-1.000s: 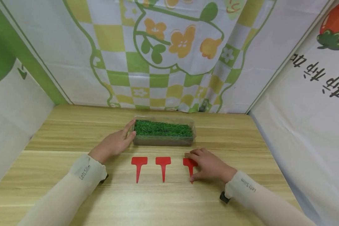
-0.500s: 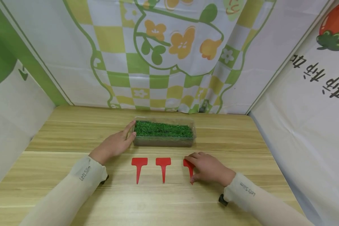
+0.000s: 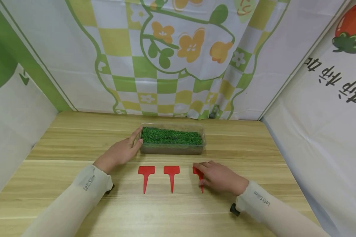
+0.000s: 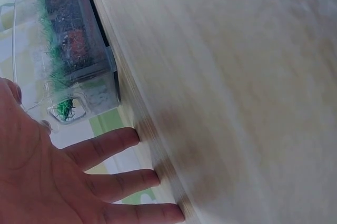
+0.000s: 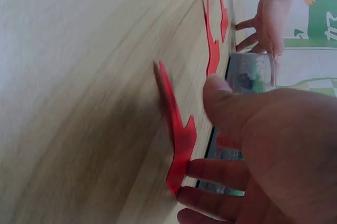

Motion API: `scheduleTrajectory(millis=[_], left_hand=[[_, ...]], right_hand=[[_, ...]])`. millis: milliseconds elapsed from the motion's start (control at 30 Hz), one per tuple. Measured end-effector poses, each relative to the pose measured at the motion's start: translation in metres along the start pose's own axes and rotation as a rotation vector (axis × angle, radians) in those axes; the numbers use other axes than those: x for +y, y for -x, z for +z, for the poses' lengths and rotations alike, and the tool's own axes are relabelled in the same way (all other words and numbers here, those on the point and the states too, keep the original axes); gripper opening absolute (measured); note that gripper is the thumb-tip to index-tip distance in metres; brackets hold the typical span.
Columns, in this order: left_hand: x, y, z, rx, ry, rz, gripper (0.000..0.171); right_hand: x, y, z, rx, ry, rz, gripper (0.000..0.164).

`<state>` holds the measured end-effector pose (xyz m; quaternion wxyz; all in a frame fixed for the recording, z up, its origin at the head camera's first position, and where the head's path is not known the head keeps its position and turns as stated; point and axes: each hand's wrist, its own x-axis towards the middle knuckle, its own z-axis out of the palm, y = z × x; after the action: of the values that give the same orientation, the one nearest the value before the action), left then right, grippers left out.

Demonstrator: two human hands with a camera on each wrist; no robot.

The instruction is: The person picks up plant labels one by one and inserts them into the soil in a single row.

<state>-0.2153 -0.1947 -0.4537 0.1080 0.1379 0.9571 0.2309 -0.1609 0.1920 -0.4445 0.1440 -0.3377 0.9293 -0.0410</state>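
Observation:
In the head view my left hand [image 3: 118, 152] touches the left end of a clear plastic planter box [image 3: 172, 150], thumb and index finger at its rim. Its other fingers [image 4: 124, 184] stretch straight, tips at the tabletop in the left wrist view. Green artificial grass [image 3: 170, 136] fills the box above a dark layer. My right hand [image 3: 222, 177] reaches over the rightmost red T-shaped plant label [image 5: 182, 148], its fingertips at the label's wide head. The thumb [image 5: 217, 98] stands apart from it. Two more labels, a middle one [image 3: 171, 174] and a left one [image 3: 146, 174], lie flat.
The wooden table [image 3: 178, 214] ends at a patterned curtain [image 3: 166, 89] behind the box. White printed cloth [image 3: 323, 131] hangs on the right, and more on the left. The labels lie in a row in front of the box.
My right thumb has come away from the label's pointed end, and the right fingers have shifted slightly over its head. The left hand and the box stay as they were.

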Motion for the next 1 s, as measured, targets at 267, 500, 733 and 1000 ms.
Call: scheduleTrajectory(millis=[267,500,733,1000], left_hand=[[0.004,0.002,-0.003,0.005,0.0,0.005,0.065],[0.004,0.002,-0.002,-0.004,0.011,0.005,0.065],[0.004,0.002,-0.001,-0.006,0.019,-0.011,0.065],[0.006,0.003,-0.002,-0.011,0.024,-0.018,0.065]], right_hand=[[0.0,0.001,0.004,-0.021,0.008,-0.018,0.086],[0.002,-0.002,0.01,0.016,0.012,0.03,0.091],[0.003,-0.003,0.013,0.052,0.057,0.017,0.094],[0.0,-0.005,0.01,0.153,0.126,0.028,0.109]])
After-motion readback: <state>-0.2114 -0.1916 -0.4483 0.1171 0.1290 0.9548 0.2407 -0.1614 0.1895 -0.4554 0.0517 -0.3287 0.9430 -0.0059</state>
